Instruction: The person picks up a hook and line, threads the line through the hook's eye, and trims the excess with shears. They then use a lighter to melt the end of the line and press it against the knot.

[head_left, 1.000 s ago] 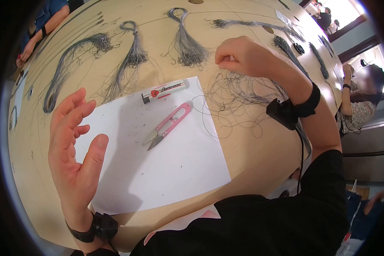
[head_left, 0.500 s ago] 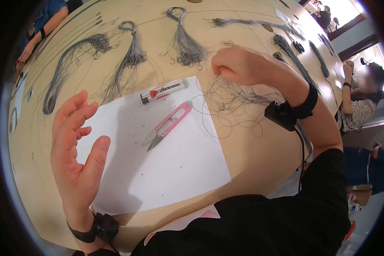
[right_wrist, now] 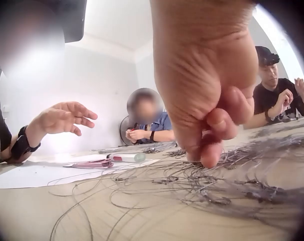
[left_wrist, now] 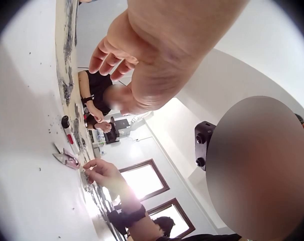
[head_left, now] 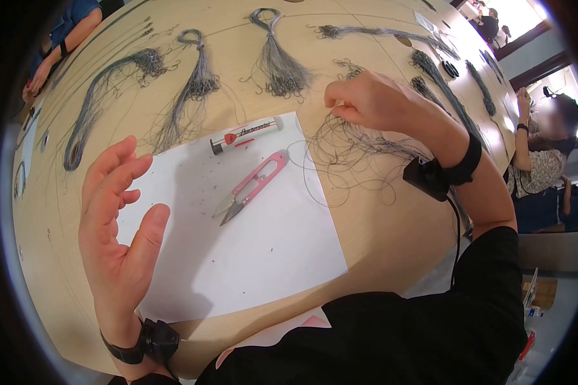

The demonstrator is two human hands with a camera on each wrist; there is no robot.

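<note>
My right hand (head_left: 372, 99) bends over a loose tangle of grey fishing lines (head_left: 359, 151) with small hooks. Its thumb and curled fingertips (right_wrist: 212, 155) pinch together right at the strands in the right wrist view; the thin line between them is mostly hidden. On the left, my left hand (head_left: 119, 231) is raised over the edge of a white paper sheet (head_left: 276, 250), fingers relaxed and thumb apart, holding nothing. Pink thread snips (head_left: 253, 189) lie on the sheet, blades toward me. Just beyond them rests a marker (head_left: 247, 135) with a black end and red print.
Tied bundles of hooked line (head_left: 279, 67) and another bundle (head_left: 196, 83) lie along the far side. More bundles (head_left: 437, 74) spread at the right. Dark specks dot the paper. Other people sit around the table, one (head_left: 549, 135) at the right.
My right hand shifted toward me and left, then slightly back right, staying over the tangle. The left hand drifted slightly right. The snips and marker stay put on the paper.
</note>
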